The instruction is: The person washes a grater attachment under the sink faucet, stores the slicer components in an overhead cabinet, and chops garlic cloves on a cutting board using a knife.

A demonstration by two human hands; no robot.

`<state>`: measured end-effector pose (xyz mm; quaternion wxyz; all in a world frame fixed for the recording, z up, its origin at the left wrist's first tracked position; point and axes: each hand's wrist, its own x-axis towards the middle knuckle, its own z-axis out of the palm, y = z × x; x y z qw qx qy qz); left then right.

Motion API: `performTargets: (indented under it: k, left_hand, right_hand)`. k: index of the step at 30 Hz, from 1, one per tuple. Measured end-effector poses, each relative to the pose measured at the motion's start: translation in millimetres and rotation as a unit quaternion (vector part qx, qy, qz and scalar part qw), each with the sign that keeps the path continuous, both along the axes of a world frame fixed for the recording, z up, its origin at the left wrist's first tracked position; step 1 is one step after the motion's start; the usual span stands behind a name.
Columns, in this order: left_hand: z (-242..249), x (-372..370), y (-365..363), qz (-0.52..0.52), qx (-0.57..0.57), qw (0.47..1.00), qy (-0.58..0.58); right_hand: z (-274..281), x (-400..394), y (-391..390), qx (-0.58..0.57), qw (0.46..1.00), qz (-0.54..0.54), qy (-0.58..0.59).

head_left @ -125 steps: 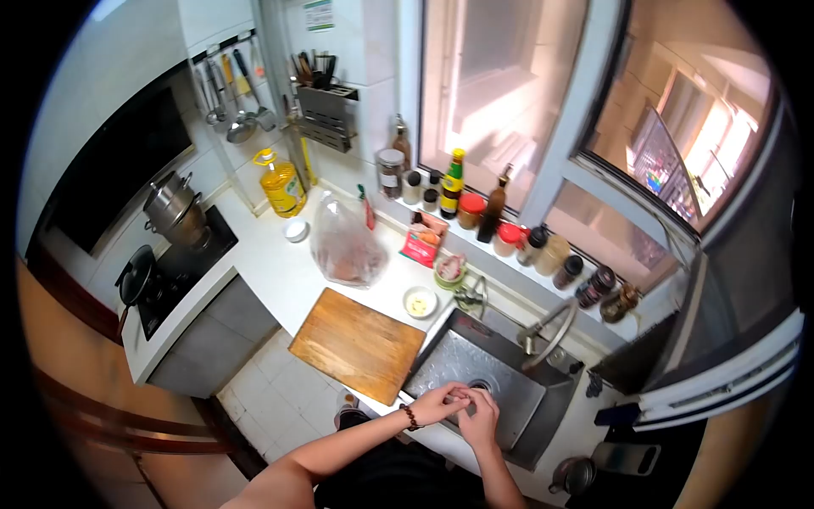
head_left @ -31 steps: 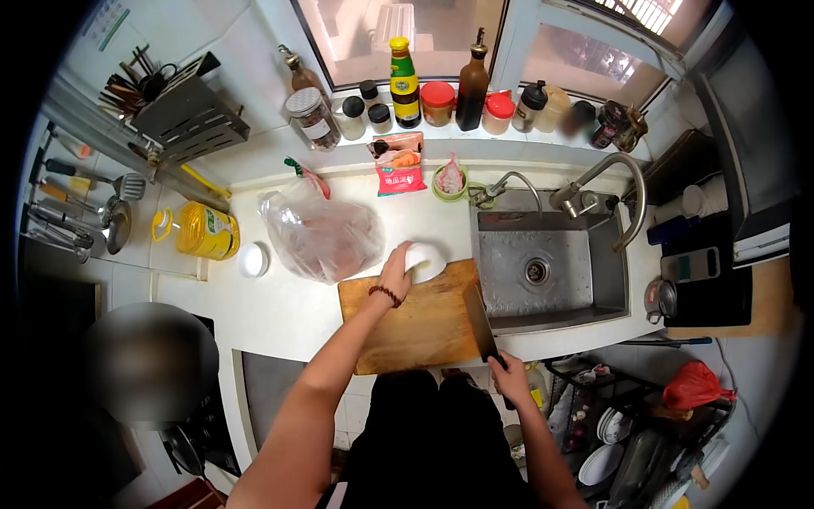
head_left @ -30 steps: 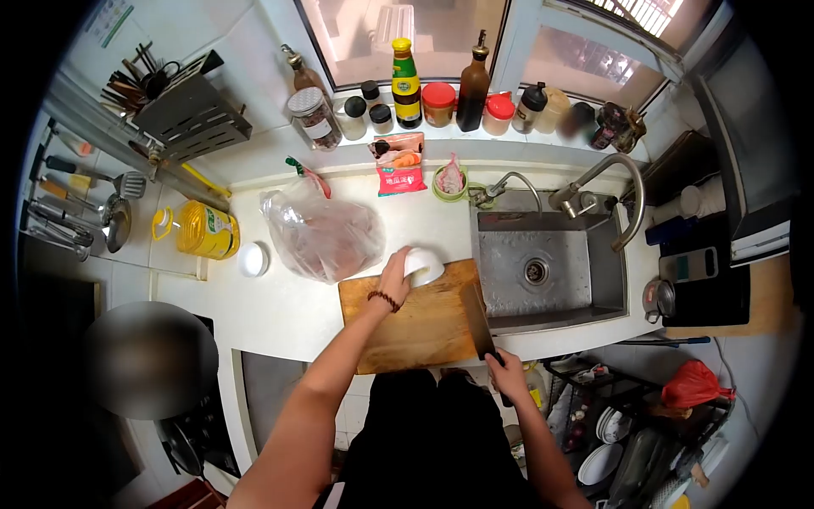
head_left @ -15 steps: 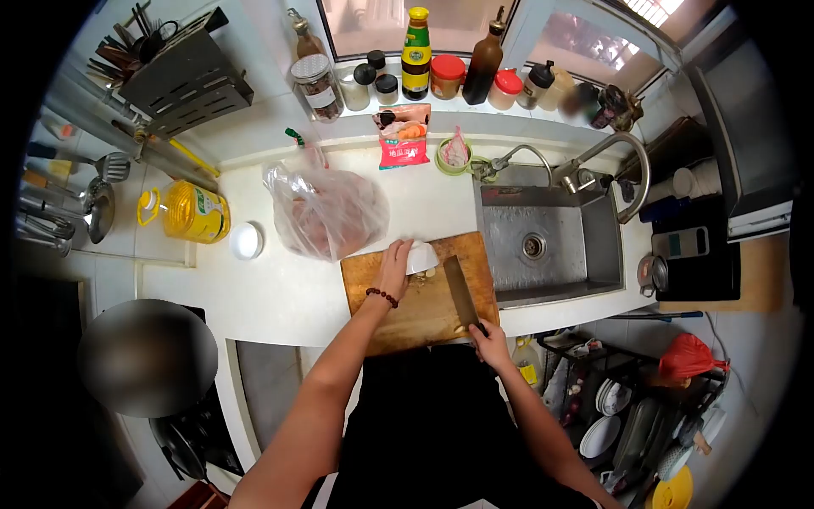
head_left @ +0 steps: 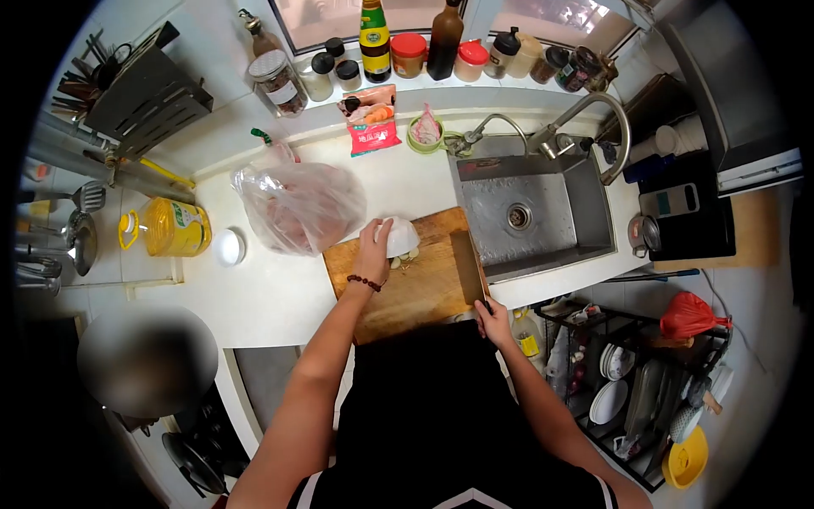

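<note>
My left hand (head_left: 372, 254) grips a small white bowl (head_left: 402, 236), which is tipped over the far part of the wooden cutting board (head_left: 424, 293). Pale slices, possibly garlic, (head_left: 409, 257) lie at the bowl's rim on the board. My right hand (head_left: 493, 321) is wrapped round the handle of a cleaver (head_left: 466, 265). The cleaver's broad blade lies along the board's right edge, pointing away from me. Left of the board, a clear plastic bag (head_left: 297, 208) with pinkish contents rests on the counter.
A steel sink (head_left: 543, 191) with a tap borders the board's right side. At left are a small white dish (head_left: 229, 248) and a yellow oil jug (head_left: 175, 227). Jars and bottles line the sill, with a pink packet (head_left: 370, 119) below. A dish rack (head_left: 606, 356) stands lower right.
The cleaver has shifted right to the board's edge. My left hand and the bowl have moved slightly back and left, with more of the slices showing. The whole view has shifted too.
</note>
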<state>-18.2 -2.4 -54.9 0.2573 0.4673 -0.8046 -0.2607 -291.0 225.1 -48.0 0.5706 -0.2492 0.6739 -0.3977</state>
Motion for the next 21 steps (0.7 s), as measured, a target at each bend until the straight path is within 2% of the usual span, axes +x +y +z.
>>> performTargets:
  k: [7,10,14,16,17,19,21]
  left_hand:
    - [14,3,-20,0.023,-0.071,0.997,-0.003]
    - [28,2,-25,0.016,-0.041,0.999,0.001]
    - [-7,-9,-51,0.078,-0.023,0.995,0.057]
    - [-35,-15,-72,0.173,0.058,0.98,0.078]
    - [-42,-16,-83,0.173,0.059,0.98,0.076]
    - [-48,-19,-104,0.24,0.268,0.932,0.049]
    - [-60,-20,-116,0.238,0.264,0.935,0.007]
  right_hand:
    - [-3,-12,-7,0.011,1.0,0.017,-0.018]
    - [0,-13,-14,0.011,0.999,0.021,-0.028]
    - [0,-12,-18,0.025,0.999,0.015,-0.039]
    - [-2,-10,-16,0.023,0.999,0.012,-0.043]
    - [-4,-10,-16,0.019,0.999,0.01,-0.044]
    - [-5,-11,-12,0.023,0.998,0.007,-0.053]
    - [-7,-10,-12,0.024,0.998,0.0,-0.061]
